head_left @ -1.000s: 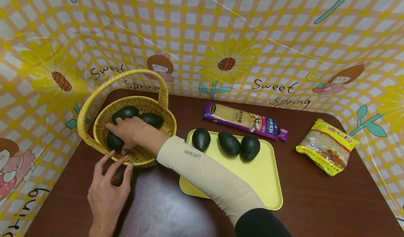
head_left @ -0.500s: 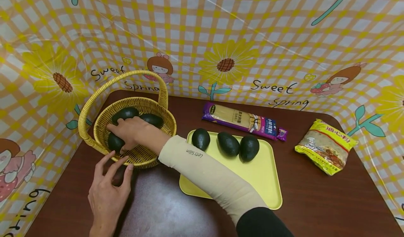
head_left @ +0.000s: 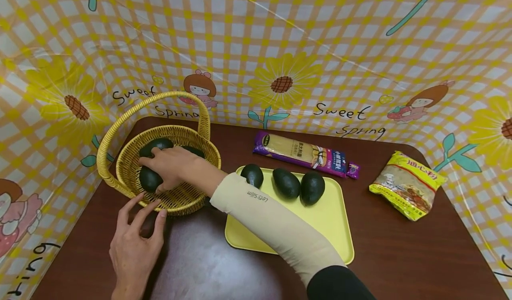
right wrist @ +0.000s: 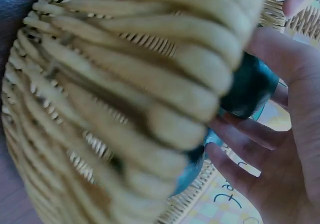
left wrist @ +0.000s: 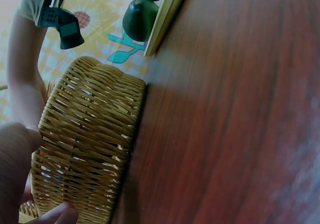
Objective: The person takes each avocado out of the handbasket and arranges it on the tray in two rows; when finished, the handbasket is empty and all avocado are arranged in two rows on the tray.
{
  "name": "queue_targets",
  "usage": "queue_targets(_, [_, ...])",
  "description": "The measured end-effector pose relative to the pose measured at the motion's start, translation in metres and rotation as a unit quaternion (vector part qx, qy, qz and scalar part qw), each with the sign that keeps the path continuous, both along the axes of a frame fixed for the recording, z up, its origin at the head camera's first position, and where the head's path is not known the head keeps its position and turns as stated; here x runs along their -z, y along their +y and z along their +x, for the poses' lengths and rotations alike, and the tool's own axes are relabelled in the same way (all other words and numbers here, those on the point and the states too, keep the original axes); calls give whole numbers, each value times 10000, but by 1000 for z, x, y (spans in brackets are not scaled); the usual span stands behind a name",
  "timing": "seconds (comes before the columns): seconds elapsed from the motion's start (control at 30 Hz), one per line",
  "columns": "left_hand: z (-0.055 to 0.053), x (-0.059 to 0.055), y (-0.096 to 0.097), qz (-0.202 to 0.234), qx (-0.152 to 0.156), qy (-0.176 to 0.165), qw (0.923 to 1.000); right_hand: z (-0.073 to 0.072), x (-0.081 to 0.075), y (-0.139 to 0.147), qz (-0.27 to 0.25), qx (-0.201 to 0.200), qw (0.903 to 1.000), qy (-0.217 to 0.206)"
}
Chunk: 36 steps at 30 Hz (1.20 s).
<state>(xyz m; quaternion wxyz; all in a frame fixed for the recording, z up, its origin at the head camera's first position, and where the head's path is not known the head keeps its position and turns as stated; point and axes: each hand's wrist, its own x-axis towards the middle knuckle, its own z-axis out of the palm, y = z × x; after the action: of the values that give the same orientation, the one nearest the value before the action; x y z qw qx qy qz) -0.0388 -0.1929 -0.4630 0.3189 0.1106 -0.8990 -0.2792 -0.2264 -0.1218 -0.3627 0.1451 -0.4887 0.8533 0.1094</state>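
Observation:
My right hand (head_left: 174,166) reaches into the yellow wicker basket (head_left: 185,207) and grips a dark green avocado (head_left: 150,179) near its front left side. In the right wrist view, thumb and fingers lie on either side of the avocado (right wrist: 250,87), partly hidden behind the woven rim. Behind it in the basket lie one avocado (head_left: 156,145) and another avocado (head_left: 194,150) half covered by the hand. My left hand (head_left: 136,244) has its spread fingertips at the basket's near rim. The left wrist view shows its thumb (left wrist: 31,138) against the wicker wall (left wrist: 87,139).
Right of the basket sits a yellow tray (head_left: 322,235) with three avocados (head_left: 286,183) along its far side; my right forearm crosses over it. Behind lies a purple pasta packet (head_left: 300,153), and at the right a yellow noodle packet (head_left: 408,184). The basket handle (head_left: 120,124) arches overhead.
My right hand has shifted slightly right within the basket, and the gripped avocado has moved with it. My left hand stays at the rim.

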Motion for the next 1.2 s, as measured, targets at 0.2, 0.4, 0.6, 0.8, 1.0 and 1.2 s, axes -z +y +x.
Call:
queue_targets(0.2, [0, 0, 0, -7, 2, 34, 10000, 2, 1, 10, -222, -70, 9997, -4])
queue_targets(0.4, [1, -1, 1, 9, -42, -4, 10000, 3, 3, 21, -491, -160, 9986, 56])
queue_targets(0.6, [0, -1, 1, 12, -28, 66, 10000, 3, 4, 32, -815, -184, 9965, 23])
queue_targets(0.8, [0, -1, 2, 52, 2, 132, 9999, 2, 6, 44, -1114, -127, 9937, -33])
queue_targets(1.0, [0, -1, 2, 47, -6, 95, 9999, 3, 8, 54, -1289, -16, 9916, -104])
queue_targets(1.2, [1, -1, 2, 89, -15, 48, 9999, 4, 10, 64, -1510, 40, 9883, -211])
